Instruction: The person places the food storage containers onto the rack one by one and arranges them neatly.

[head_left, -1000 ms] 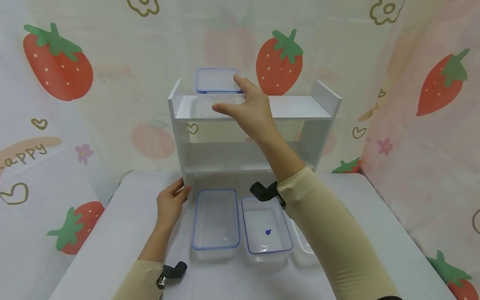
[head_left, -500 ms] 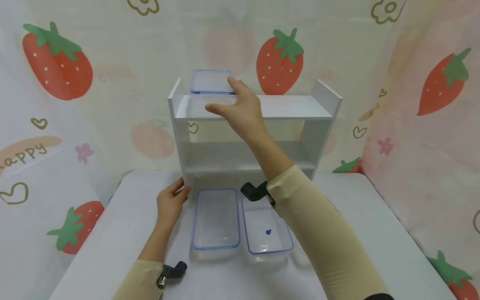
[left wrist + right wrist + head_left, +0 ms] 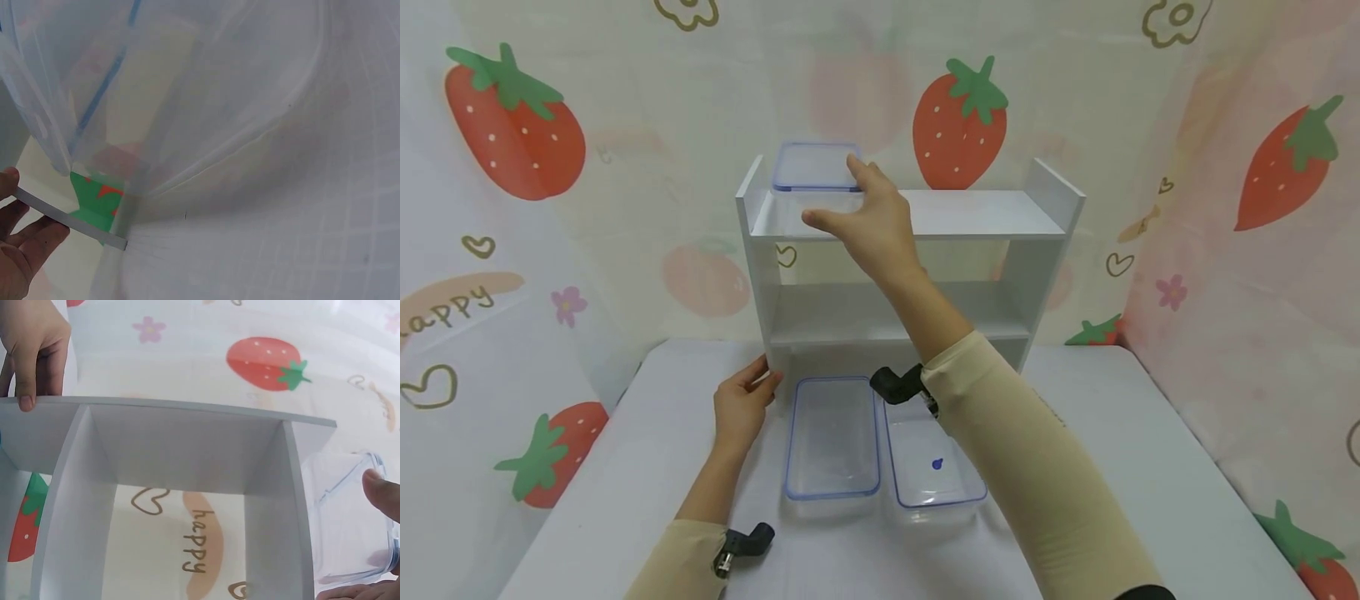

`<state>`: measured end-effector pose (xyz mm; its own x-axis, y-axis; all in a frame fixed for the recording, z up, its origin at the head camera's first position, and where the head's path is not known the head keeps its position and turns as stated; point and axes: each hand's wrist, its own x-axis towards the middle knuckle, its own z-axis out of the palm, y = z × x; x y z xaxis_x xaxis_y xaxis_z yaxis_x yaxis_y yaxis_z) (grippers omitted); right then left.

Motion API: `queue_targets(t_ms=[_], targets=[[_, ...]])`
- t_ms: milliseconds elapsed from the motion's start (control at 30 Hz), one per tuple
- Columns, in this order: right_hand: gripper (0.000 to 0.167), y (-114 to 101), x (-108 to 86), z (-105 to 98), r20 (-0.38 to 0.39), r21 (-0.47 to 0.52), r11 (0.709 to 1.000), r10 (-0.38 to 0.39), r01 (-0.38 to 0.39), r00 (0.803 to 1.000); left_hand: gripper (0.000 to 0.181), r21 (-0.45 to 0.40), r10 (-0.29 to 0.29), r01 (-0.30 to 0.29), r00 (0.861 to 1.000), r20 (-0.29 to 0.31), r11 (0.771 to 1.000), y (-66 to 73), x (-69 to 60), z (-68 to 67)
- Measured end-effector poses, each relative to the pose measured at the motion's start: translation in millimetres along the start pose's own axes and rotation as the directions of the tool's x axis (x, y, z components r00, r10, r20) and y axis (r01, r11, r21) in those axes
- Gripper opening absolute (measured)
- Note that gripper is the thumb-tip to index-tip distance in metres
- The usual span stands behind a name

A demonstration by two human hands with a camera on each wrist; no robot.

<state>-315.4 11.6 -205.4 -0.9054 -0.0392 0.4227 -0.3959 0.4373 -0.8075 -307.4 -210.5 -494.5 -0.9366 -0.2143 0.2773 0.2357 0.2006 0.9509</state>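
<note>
A white shelf unit (image 3: 977,212) stands at the back of the table. My left hand (image 3: 741,404) pinches the lower part of its left side panel, thumb on one face and fingers on the other in the left wrist view. On the top board, near the left end, is a clear food container (image 3: 816,167) with a blue-rimmed lid. My right hand (image 3: 876,229) holds it by its right end, thumb at the front and fingers reaching to the back. In the right wrist view the thumb (image 3: 381,490) lies against the container's clear wall.
Two clear blue-rimmed containers stand on the white-covered table before the shelf: a left one (image 3: 832,437) and a right one (image 3: 936,492) with a small blue mark. My right sleeve (image 3: 1022,458) covers part of the right one. A strawberry-print backdrop (image 3: 700,108) surrounds the table.
My right hand and the lidded container have shifted left along the top board, toward its left side panel. My left hand stays at the shelf. The right sleeve now hides a container seen earlier.
</note>
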Motion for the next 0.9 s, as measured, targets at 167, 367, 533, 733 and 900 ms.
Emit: queue_targets(t_ms=[167,367,533,733,900], targets=[[0.095,2,-0.2,3,-0.016,-0.020,1.000,-0.012,0.012,1.000,0.048,-0.012,-0.027,0.027,0.999,0.019,1.000,17.4,-6.4,-0.5],[0.093,3,-0.6,6,-0.023,-0.038,0.999,-0.036,0.035,0.999,0.046,0.018,-0.037,0.037,0.999,0.031,0.999,39.4,-14.5,-2.3],[0.093,3,-0.4,7,-0.023,-0.049,0.998,-0.048,0.047,0.999,0.048,-0.005,-0.043,0.043,0.998,0.035,0.999,26.9,-9.9,-2.3],[0.099,4,-0.3,7,-0.027,-0.046,0.997,-0.056,0.055,0.998,0.051,-0.005,-0.019,0.019,1.000,0.018,1.000,1.3,-1.1,-1.2],[0.101,4,-3.7,5,-0.023,-0.054,0.997,-0.065,0.064,0.998,0.051,0.005,0.003,-0.003,1.000,0.012,1.000,-1.7,-0.2,-1.0]])
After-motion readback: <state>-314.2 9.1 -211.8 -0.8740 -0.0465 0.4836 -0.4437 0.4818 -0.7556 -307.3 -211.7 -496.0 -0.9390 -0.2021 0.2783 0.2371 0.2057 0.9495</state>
